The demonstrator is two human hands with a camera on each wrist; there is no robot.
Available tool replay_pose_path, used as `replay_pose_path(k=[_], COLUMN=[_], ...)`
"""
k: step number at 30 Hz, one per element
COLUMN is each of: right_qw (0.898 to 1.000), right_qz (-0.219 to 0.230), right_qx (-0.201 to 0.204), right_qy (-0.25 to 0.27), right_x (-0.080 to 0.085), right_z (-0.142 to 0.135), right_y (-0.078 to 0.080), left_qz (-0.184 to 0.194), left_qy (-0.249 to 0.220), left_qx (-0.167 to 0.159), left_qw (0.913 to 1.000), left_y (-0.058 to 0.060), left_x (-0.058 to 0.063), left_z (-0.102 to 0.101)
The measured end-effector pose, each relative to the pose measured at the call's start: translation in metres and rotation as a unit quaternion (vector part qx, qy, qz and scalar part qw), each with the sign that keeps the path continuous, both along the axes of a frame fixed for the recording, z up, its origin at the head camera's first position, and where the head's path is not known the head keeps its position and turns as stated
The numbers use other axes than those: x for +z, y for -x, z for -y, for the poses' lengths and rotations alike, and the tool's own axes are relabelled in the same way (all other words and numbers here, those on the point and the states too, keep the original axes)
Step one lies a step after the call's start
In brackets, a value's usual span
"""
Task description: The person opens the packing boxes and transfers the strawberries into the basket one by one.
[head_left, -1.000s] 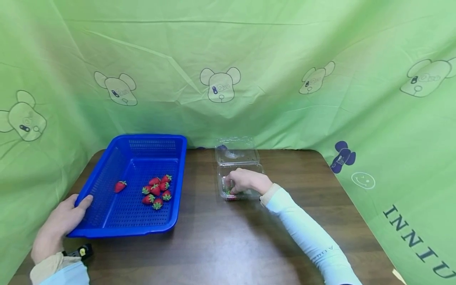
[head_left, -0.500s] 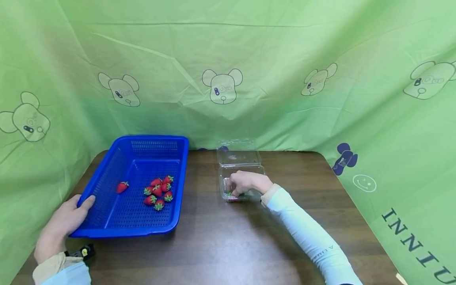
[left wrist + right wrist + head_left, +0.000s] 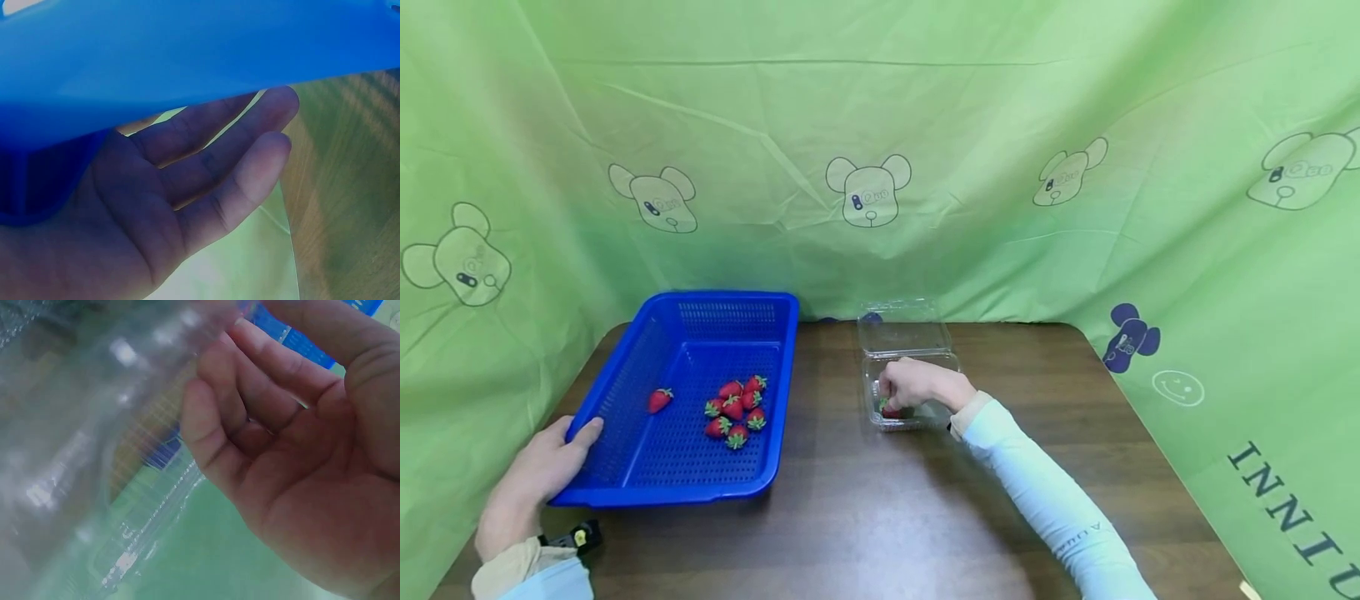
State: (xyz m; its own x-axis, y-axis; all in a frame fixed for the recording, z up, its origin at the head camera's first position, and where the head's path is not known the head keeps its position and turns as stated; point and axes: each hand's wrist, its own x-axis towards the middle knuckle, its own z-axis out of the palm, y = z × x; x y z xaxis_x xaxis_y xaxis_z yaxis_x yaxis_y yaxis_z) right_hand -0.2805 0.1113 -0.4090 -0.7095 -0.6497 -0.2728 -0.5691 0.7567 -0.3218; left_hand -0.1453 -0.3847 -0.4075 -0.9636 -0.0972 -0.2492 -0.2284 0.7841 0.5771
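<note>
A blue plastic basket point(image 3: 655, 467) stands on the left, its near-left rim gripped by my left hand point(image 3: 546, 467). The thumb lies over the rim, and in the left wrist view the fingers point(image 3: 215, 203) reach underneath. Several red strawberries point(image 3: 732, 407) cluster at the basket's right side; a single strawberry point(image 3: 660, 400) lies apart to their left. To the right, my right hand point(image 3: 921, 383) reaches down into a clear plastic clamshell box point(image 3: 953, 364), pinching a strawberry point(image 3: 891, 412) near its front left corner. In the right wrist view the box wall hides the fingertips.
The box's clear lid point(image 3: 904, 333) is hinged back toward the green curtain point(image 3: 868, 100). Both containers stand on a brown wooden table point(image 3: 850, 517). The curtain surrounds the table at the back and sides.
The view has shifted slightly. More of the red strawberry shows under my right fingers inside the clear box. My left hand keeps its grip on the basket rim.
</note>
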Motion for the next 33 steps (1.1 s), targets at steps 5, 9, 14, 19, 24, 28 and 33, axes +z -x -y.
replay_pose_path(k=[5,9,14,19,24,28,33], right_qw=[0.999,0.998,0.993,0.983,0.978,0.973,0.966], right_qz=[-0.031,-0.061,-0.106,-0.157,-0.172,-0.183,-0.207], right_qx=[-0.009,-0.009,0.003,0.013,0.026,0.045,0.072], right_qy=[0.019,0.032,0.058,0.091,0.118,0.131,0.136], right_x=[0.01,0.019,0.034,0.047,0.059,0.066,0.073], right_z=[-0.005,-0.007,-0.007,0.002,0.021,0.038,0.064], right_y=[0.003,0.005,0.006,0.005,-0.001,-0.004,-0.002], left_qz=[-0.007,-0.005,-0.007,0.003,0.0,0.006,-0.002], left_qy=[0.007,0.008,0.007,0.002,0.01,0.006,0.012], left_qx=[-0.004,-0.002,0.002,0.004,-0.001,0.001,-0.001], left_qw=[0.9999,1.0,0.9999,1.0,1.0,1.0,0.9999], left_y=[-0.001,-0.002,-0.002,0.0,0.0,0.0,0.001], left_x=[0.002,0.001,0.0,0.001,-0.002,-0.002,-0.002], left_z=[-0.001,0.0,-0.001,-0.001,0.001,0.001,0.001])
